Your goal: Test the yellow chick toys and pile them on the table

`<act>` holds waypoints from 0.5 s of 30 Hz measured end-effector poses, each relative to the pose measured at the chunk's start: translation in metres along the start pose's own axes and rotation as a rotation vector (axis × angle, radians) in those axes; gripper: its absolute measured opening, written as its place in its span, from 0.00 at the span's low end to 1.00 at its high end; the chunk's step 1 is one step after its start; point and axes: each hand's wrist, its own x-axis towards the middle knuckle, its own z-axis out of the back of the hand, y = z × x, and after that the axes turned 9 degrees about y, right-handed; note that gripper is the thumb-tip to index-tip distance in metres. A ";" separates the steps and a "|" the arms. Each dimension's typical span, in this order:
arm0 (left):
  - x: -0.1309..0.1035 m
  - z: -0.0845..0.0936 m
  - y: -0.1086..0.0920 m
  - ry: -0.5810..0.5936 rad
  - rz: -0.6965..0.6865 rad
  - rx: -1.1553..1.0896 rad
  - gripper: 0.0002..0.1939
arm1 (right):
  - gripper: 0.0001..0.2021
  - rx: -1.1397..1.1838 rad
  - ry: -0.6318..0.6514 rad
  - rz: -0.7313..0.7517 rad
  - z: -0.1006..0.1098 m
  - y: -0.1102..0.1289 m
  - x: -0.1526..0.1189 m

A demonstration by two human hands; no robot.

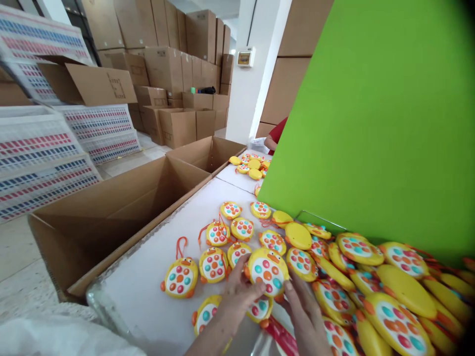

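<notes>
A yellow duck-shaped toy (267, 271) with pink, orange and turquoise buttons on a white face is held up over the table, its button side toward me. My left hand (239, 291) grips its left edge, thumb over the front. My right hand (302, 309) has its fingers closed at the lower right edge. Just left of the hands lie several more such toys, including one duck toy (180, 278) with an orange cord loop. Partly hidden under my hands are another duck toy (260, 309) and a red strip (280, 333).
A large heap of duck toys (401, 289) lies to the right, below a green panel (371, 123). Open cardboard boxes (111, 212) stand along the table's (156, 306) left edge. Farther off, a person's red sleeve (277, 131) shows behind the panel. Stacked crates (40, 153) stand left.
</notes>
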 end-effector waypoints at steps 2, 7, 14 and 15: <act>-0.005 -0.001 0.005 -0.014 0.036 -0.016 0.43 | 0.30 0.033 0.036 -0.008 -0.004 0.007 -0.003; -0.014 -0.007 0.002 -0.010 0.001 -0.003 0.37 | 0.28 0.080 0.088 0.040 -0.001 0.010 -0.008; -0.022 -0.020 -0.003 -0.044 0.063 -0.085 0.35 | 0.30 0.345 0.074 -0.092 0.004 -0.002 -0.013; -0.023 -0.022 -0.003 -0.036 0.072 -0.088 0.35 | 0.30 0.336 0.074 -0.085 0.004 -0.002 -0.014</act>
